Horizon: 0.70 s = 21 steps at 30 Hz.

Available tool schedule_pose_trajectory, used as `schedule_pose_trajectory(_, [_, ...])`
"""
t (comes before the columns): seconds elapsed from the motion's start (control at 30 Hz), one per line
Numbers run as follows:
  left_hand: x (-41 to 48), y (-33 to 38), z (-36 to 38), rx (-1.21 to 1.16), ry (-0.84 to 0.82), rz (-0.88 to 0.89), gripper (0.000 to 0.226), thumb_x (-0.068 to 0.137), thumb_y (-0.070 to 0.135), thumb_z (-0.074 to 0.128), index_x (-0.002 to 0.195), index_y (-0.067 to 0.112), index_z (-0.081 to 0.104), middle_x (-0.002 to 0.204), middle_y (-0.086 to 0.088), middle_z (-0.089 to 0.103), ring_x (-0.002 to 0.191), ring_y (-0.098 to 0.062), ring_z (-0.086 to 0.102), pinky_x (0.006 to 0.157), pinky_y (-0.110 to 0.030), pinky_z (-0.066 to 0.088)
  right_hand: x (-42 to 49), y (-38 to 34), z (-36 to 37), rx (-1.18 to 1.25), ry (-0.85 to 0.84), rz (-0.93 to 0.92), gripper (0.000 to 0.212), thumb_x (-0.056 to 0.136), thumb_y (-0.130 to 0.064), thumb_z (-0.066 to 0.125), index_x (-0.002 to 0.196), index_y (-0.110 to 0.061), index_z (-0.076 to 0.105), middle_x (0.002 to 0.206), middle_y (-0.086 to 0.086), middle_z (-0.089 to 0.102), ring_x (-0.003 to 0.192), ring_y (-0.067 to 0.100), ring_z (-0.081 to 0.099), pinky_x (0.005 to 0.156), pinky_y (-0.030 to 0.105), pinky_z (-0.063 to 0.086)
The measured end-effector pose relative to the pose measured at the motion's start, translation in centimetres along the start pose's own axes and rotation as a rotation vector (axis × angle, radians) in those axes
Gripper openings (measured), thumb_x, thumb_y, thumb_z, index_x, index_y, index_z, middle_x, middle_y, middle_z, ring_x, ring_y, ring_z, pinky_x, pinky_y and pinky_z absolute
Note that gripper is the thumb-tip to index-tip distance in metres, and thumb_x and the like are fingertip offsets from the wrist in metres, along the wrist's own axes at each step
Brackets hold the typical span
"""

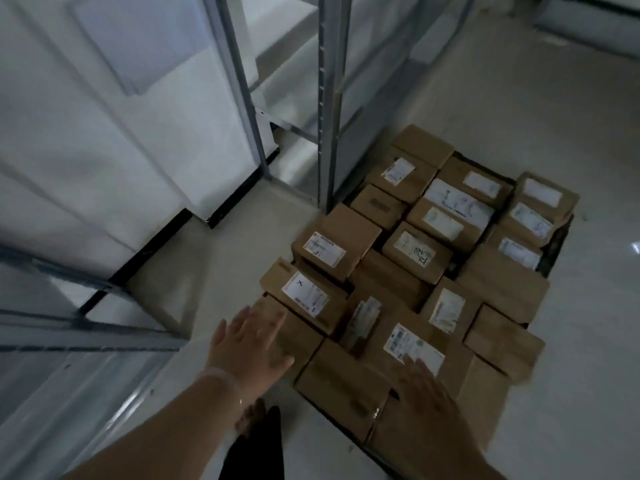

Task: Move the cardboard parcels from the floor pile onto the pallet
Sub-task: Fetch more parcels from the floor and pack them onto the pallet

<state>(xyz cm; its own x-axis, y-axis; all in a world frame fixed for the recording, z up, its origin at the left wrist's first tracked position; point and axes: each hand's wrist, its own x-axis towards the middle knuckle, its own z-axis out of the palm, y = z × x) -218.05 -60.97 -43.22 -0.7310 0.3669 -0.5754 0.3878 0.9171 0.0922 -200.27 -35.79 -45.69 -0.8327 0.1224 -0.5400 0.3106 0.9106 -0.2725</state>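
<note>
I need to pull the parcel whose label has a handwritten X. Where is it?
Head view, left edge of the stack: the X-labelled parcel sits just beyond the left hand.

Parcels [412, 271] matt brown cardboard, white paper labels [414, 348]; floor [519, 98] glossy; shelving [327, 98] metal.

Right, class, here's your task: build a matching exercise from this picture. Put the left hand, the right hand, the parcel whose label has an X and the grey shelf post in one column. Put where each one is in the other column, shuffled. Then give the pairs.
Column one
1. left hand
2. right hand
3. parcel with the X label
4. grey shelf post

Column two
A. upright on the floor, farthest from the person
B. spread over a plain-topped parcel at the near left corner
C. fingertips at a barcode label
D. just beyond the left hand's fingertips

Pairs: 1-B, 2-C, 3-D, 4-A
</note>
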Motion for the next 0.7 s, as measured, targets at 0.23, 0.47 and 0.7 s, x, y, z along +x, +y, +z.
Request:
schedule_pose_trajectory(0.23, [12.0, -6.9, 2.1, 0.170, -0.026, 0.117, 0.079, 0.092, 0.072, 0.031, 0.150, 0.047, -0.018, 0.159, 0.007, -0.031, 0.150, -0.019, -0.018, 0.120, -0.045, -0.004, 10.3, -5.5, 4.7, 0.143, 0.046, 0.134, 0.083, 0.097, -0.059, 0.041, 0.157, -0.035, -0.011, 0.162, -0.012, -0.021, 0.149, 0.010, -0.019, 0.116, 0.029, -0.010])
schedule_pose_trajectory(0.47, [20.0, -9.0, 9.9, 0.259, -0.045, 0.214, 0.082, 0.088, 0.076, 0.029, 0.135, 0.050, -0.033, 0.148, 0.010, -0.043, 0.149, -0.020, -0.019, 0.120, -0.046, -0.001, 19.6, -6.2, 11.8, 0.133, -0.039, 0.201, 0.083, 0.100, -0.057, 0.035, 0.155, -0.028, -0.020, 0.161, 0.000, -0.030, 0.149, 0.019, -0.023, 0.121, 0.039, -0.008])
schedule_pose_trajectory(0.7, [27.2, -10.7, 12.9, 0.287, -0.092, 0.236, 0.081, 0.091, 0.073, 0.028, 0.147, 0.047, -0.024, 0.150, 0.014, -0.042, 0.150, -0.017, -0.017, 0.121, -0.046, 0.006, 24.4, -6.8, 19.0, 0.123, -0.038, 0.255, 0.087, 0.098, -0.061, 0.034, 0.152, -0.029, -0.026, 0.157, -0.004, -0.038, 0.147, 0.018, -0.028, 0.123, 0.045, -0.006])
